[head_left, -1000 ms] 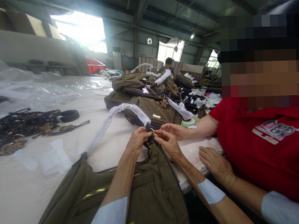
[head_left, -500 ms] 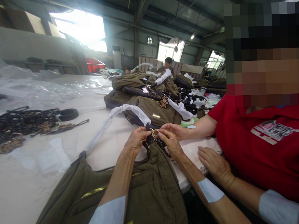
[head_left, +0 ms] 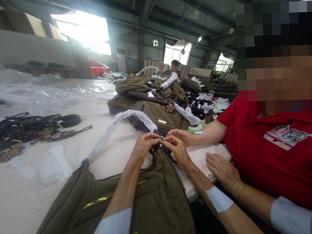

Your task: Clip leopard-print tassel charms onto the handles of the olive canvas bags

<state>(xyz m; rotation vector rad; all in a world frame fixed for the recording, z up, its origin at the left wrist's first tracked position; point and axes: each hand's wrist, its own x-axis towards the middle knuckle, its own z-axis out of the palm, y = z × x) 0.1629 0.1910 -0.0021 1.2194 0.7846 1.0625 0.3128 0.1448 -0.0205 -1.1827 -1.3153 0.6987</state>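
An olive corduroy shoulder bag (head_left: 158,195) with gold zips lies on the table in front of me. Its strap (head_left: 127,114) is wrapped in white paper and arches up beyond my hands. At the strap's right end is a gold ring (head_left: 161,139). My left hand (head_left: 144,146) pinches the ring's left side between thumb and finger. From the other side, my right hand (head_left: 178,147) pinches the same ring. A dark braided cord (head_left: 169,154) hangs just below my right fingers; its upper end is hidden.
A co-worker in a red shirt (head_left: 272,154) sits at my right, one hand (head_left: 182,136) close behind mine, the other hand (head_left: 224,172) at the table edge. Olive bags (head_left: 150,112) are stacked ahead. Dark braided cords (head_left: 25,130) and clear plastic (head_left: 42,90) lie to the left.
Both my hands stay at the ring, with only a slight shift of fingers, now closer together around it. The bag and the co-worker's hands look almost unmoved.
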